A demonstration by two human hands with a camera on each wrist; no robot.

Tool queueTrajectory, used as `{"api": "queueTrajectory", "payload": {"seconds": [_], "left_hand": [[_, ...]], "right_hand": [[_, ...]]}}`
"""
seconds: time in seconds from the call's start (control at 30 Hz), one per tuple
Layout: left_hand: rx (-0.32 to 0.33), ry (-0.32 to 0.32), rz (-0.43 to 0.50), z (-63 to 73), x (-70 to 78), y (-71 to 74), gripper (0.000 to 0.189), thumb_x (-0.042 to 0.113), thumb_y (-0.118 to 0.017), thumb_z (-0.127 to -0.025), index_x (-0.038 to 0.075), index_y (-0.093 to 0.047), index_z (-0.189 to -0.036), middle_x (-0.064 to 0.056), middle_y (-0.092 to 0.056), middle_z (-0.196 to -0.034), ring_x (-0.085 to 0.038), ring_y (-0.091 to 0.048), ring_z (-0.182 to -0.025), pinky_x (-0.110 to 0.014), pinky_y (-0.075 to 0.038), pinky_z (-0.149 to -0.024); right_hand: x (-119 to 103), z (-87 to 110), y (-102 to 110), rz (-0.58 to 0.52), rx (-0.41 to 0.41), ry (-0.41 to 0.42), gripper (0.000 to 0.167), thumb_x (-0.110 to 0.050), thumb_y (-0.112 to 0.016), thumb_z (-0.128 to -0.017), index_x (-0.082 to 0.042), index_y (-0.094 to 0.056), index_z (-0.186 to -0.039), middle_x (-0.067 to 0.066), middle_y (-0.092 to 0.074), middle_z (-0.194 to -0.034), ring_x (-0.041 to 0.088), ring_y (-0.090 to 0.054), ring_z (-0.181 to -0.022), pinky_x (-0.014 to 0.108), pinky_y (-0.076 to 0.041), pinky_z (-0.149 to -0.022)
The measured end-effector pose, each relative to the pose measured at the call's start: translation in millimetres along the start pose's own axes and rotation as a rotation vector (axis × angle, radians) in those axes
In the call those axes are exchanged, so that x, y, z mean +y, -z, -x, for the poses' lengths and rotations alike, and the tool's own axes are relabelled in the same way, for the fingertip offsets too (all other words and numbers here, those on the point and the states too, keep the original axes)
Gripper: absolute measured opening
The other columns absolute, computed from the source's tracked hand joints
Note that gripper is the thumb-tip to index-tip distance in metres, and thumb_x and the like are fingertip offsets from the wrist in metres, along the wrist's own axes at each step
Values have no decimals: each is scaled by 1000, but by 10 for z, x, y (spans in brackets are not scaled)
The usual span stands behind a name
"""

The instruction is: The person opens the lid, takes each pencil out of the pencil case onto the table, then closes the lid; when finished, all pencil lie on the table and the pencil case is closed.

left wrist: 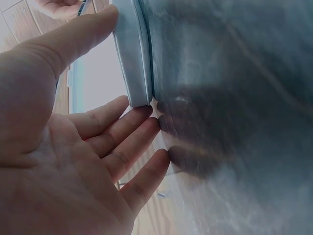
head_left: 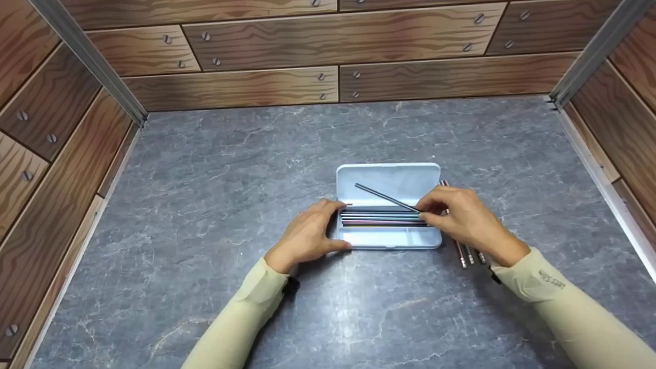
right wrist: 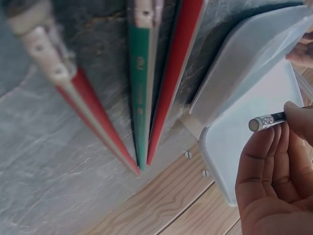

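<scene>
A light-blue pencil case [head_left: 376, 238] lies with its lid [head_left: 388, 178] raised at the back. My left hand [head_left: 307, 230] holds the case's left end, thumb at the front corner and fingers toward the back. In the left wrist view the fingertips touch the end wall. Between thumb and fingers, my right hand [head_left: 458, 212] pinches a dark pencil [head_left: 382, 195] near its eraser end [right wrist: 255, 124]. That pencil slants up leftward over the case. Several pencils [head_left: 382, 217] lie side by side in the back compartment, their right ends partly hidden by the right hand.
Right of the case, under the right hand, loose pencils lie on the grey marbled table [head_left: 230, 179]: a green pencil [right wrist: 140, 88] and two red ones, including a red pencil [right wrist: 176, 73]. Wood-patterned walls [head_left: 328, 38] with metal corner posts enclose the table.
</scene>
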State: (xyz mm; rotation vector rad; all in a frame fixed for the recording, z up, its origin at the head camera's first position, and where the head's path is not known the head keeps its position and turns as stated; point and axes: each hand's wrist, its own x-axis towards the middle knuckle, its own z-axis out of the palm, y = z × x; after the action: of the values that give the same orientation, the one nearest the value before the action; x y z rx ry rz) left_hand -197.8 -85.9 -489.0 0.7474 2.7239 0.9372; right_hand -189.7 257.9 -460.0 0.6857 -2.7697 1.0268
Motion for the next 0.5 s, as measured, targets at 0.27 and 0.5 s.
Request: {"api": "queueTrajectory", "payload": {"seconds": [0.27,0.5], "left_hand": [[4,-6,6,0,-3,-2,86,36,-97,-87,7,-57,-158,-13,-65,-151,-34,-62,-144,-56,-51,-123],[3,-12,10,-1,-3,-8,86,35,-97,-87,7,-57,-158,-14,-66,-151,-35,-63,-143,-56,-51,-123]], "right_hand": [[85,106,122,-27,88,-78,16,2,-88,-90,-9,-86,-103,4,-82,-96,-7,-65,-83,14,-57,-79],[248,243,331,-19,191,-188,16,-1,-89,-91,0,-85,-106,20,-84,-99,-16,-59,-79,2,-49,-73]]}}
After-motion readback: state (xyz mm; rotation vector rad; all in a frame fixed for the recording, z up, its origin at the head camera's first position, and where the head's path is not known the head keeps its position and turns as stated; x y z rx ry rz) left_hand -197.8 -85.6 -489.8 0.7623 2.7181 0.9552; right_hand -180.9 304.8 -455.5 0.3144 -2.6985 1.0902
